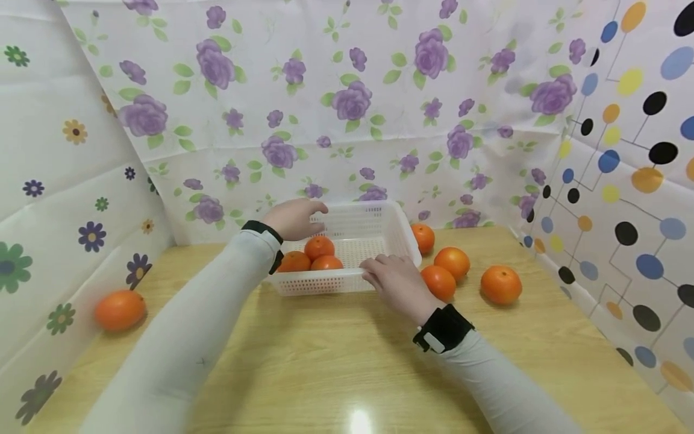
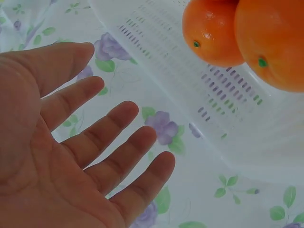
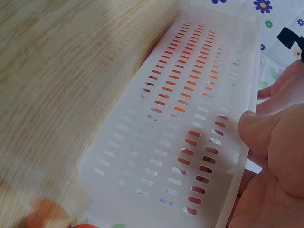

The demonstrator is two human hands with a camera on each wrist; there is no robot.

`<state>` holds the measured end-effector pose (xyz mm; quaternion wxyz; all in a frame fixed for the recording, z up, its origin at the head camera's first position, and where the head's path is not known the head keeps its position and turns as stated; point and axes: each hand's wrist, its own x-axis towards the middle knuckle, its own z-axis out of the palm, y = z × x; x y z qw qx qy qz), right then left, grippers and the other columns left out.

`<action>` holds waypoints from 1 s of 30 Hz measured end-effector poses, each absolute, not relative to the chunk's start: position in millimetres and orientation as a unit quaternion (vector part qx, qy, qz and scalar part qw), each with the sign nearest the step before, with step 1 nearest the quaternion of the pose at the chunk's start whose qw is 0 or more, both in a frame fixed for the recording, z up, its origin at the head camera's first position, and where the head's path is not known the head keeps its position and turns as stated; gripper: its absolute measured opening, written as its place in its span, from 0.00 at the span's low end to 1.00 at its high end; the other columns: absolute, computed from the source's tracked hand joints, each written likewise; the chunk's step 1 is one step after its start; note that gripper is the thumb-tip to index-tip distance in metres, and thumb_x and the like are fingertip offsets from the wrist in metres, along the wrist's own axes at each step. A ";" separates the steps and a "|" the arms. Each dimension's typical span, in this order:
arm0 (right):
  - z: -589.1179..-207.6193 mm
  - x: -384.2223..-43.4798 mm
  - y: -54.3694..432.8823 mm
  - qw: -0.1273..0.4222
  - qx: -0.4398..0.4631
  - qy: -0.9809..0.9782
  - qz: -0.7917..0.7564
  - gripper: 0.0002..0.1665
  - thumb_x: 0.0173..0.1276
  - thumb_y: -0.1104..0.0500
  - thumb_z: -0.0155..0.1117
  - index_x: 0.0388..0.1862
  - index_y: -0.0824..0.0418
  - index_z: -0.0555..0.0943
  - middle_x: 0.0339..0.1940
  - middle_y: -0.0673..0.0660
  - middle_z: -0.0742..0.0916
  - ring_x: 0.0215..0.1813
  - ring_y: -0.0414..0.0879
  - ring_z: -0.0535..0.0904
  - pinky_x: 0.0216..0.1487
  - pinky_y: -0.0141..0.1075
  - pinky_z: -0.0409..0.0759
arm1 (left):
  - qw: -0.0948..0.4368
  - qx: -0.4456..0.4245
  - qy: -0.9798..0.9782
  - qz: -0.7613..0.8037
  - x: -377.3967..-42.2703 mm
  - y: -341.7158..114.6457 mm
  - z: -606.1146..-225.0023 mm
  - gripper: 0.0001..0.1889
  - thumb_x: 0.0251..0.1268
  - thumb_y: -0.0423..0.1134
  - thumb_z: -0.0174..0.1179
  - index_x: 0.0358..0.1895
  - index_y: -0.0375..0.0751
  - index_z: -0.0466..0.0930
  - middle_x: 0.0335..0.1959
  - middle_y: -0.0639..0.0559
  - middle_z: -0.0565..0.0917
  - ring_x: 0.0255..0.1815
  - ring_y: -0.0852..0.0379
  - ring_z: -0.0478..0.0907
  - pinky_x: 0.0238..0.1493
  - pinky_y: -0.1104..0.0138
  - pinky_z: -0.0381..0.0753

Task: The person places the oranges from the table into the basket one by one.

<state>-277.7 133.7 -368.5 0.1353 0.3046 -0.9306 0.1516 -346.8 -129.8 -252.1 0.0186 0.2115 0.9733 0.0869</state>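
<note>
I count three creased sheets around the station: a white floral-print sheet at left (image 1: 51, 157), a white purple-rose sheet at the rear (image 1: 309, 102), and a white sheet at right (image 1: 640, 199) printed with coloured dots joined by lines. The light wood-grain counter (image 1: 325, 355) carries one rectangular, translucent white plastic basket (image 1: 309, 286), its walls perforated with rows of rounded slots. I read two bare hands. The left hand (image 1: 295, 220) is open, fingers spread, near the basket's left end and apart from the fruit. The right hand (image 1: 398, 283) grips the near rim, thumb outside the wall. Each wrist bears one black band (image 1: 446, 328). I count eight smooth, round orange fruits: three inside the basket (image 1: 319, 248), four to its right (image 1: 501, 284), one at far left (image 1: 120, 310).
</note>
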 end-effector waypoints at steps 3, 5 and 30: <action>-367.0 -278.2 134.4 0.139 0.307 -0.929 0.151 0.15 0.88 0.53 0.63 0.64 0.58 0.86 0.51 0.55 0.90 0.54 0.55 0.85 0.62 0.52 0.77 | 0.015 0.211 0.972 0.097 -341.0 -136.7 -249.3 0.26 0.84 0.44 0.63 0.78 0.41 0.76 0.78 0.37 0.76 0.79 0.37 0.73 0.78 0.42 0.70; -365.6 -278.4 134.7 0.143 0.310 -0.928 0.150 0.15 0.88 0.53 0.63 0.64 0.58 0.86 0.52 0.55 0.90 0.55 0.56 0.85 0.63 0.52 0.77 | 0.014 0.212 0.972 0.104 -336.9 -141.7 -247.9 0.26 0.85 0.44 0.62 0.78 0.40 0.76 0.78 0.37 0.76 0.79 0.37 0.72 0.78 0.42 0.70; -365.6 -275.6 134.4 0.122 0.296 -0.936 0.145 0.17 0.88 0.52 0.62 0.66 0.57 0.86 0.53 0.55 0.90 0.56 0.56 0.85 0.63 0.53 0.77 | -0.069 0.146 0.981 0.112 -255.2 -240.4 -270.3 0.26 0.86 0.44 0.61 0.76 0.34 0.76 0.73 0.26 0.77 0.73 0.24 0.73 0.71 0.30 0.72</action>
